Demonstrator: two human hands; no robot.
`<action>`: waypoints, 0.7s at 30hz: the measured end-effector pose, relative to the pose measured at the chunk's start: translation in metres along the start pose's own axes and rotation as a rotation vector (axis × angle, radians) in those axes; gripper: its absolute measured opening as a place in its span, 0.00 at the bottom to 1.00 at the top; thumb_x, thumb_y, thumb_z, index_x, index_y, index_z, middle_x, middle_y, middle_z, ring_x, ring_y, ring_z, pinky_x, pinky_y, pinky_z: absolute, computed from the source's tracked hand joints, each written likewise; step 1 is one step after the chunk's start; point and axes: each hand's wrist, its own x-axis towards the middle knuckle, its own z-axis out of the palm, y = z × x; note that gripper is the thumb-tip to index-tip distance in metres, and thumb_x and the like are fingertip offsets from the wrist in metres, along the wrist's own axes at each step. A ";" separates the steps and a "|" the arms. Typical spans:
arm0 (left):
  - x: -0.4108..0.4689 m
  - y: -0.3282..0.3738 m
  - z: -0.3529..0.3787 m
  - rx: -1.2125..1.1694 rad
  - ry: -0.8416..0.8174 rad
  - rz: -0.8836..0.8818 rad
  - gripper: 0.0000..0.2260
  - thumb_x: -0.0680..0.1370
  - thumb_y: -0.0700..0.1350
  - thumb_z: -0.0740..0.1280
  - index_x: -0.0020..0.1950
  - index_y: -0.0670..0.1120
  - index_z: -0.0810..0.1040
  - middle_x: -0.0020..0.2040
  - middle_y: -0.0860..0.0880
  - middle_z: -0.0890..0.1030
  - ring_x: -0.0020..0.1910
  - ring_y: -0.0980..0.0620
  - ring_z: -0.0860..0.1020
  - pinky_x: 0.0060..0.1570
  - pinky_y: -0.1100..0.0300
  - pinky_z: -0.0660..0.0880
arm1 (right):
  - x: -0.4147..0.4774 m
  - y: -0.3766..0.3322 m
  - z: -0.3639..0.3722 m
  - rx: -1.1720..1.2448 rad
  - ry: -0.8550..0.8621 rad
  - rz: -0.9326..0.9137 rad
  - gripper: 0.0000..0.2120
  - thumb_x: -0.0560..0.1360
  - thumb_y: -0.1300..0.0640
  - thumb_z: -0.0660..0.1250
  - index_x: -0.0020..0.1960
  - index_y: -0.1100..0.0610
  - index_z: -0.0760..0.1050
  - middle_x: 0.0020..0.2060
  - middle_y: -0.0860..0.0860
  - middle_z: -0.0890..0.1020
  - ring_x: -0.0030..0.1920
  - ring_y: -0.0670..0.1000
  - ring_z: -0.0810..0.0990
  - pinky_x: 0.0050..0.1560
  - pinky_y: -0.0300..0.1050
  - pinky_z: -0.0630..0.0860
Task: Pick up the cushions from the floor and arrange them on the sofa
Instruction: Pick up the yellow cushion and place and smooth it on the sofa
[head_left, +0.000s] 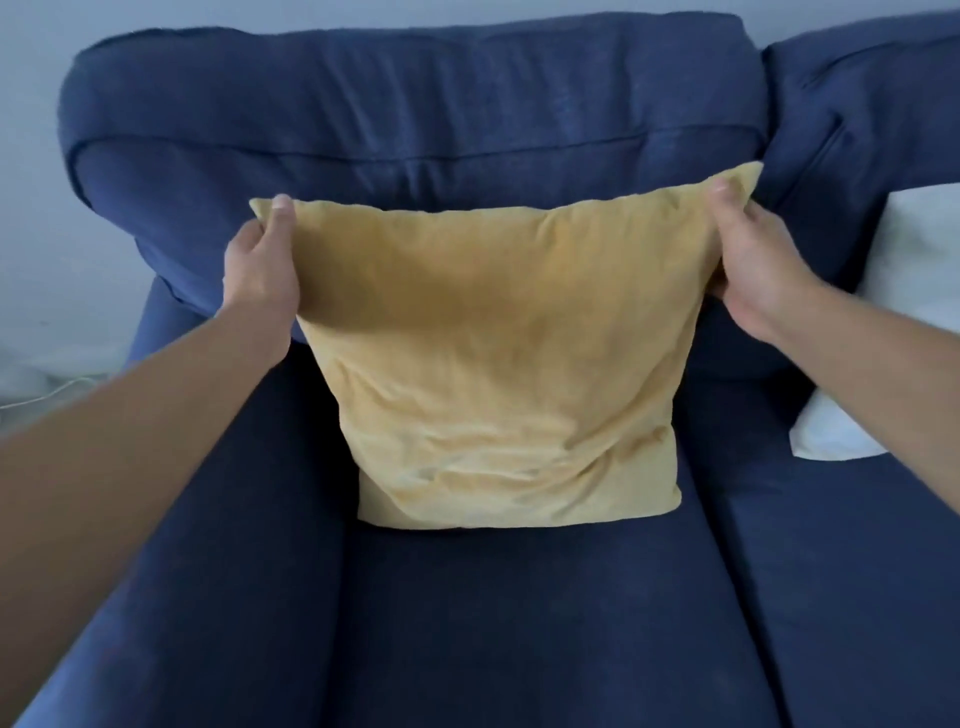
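Cushion: we are holding the yellow cushion (498, 353) upright on the sofa (415, 104), its bottom edge resting on the seat and its back face leaning toward the backrest.

Left grip: our left hand (262, 270) is pinching the upper left corner, thumb lying over the front face, fingers hidden behind the fabric; the hand is closed on the cushion.

Right grip: our right hand (753, 260) is pinching the upper right corner in the same way, thumb in front, fingers hidden behind; it too is closed on the cushion.

Key relation: the cushion is hanging below and between both grips, and its top edge is running left to right from hand to hand. The right corner is sitting higher than the left, so the top edge is slightly tilted. Both hands are equally near, each already at its own corner.

Neighbour: a white cushion (893, 322) is leaning on the next seat to the right, near our right hand but apart from the yellow one.

Step in hand: we are judging this to be the final seating against the backrest.

Next move: we are expecting to level the top edge, press back, then release both corners.

Risk: the soft filling is sagging, so the cushion may slump forward on release.
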 end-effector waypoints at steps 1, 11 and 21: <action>0.004 0.004 -0.001 0.006 -0.004 -0.009 0.19 0.80 0.66 0.58 0.62 0.57 0.76 0.56 0.56 0.76 0.57 0.53 0.74 0.65 0.53 0.70 | 0.005 -0.004 0.003 -0.052 0.030 -0.021 0.16 0.79 0.37 0.61 0.58 0.44 0.79 0.58 0.44 0.83 0.59 0.47 0.81 0.65 0.53 0.76; 0.009 -0.006 -0.019 0.046 0.242 0.090 0.14 0.84 0.53 0.60 0.39 0.52 0.72 0.34 0.55 0.69 0.29 0.61 0.68 0.33 0.68 0.68 | 0.014 0.004 -0.009 -0.166 0.290 -0.047 0.15 0.80 0.43 0.61 0.55 0.51 0.80 0.56 0.50 0.83 0.56 0.51 0.81 0.62 0.56 0.79; -0.071 -0.004 0.045 0.833 -0.212 1.145 0.42 0.79 0.64 0.62 0.83 0.39 0.52 0.83 0.43 0.50 0.83 0.42 0.48 0.79 0.40 0.49 | -0.084 0.002 0.096 -1.174 -0.055 -1.008 0.32 0.83 0.40 0.52 0.82 0.54 0.54 0.82 0.56 0.53 0.81 0.60 0.49 0.76 0.68 0.50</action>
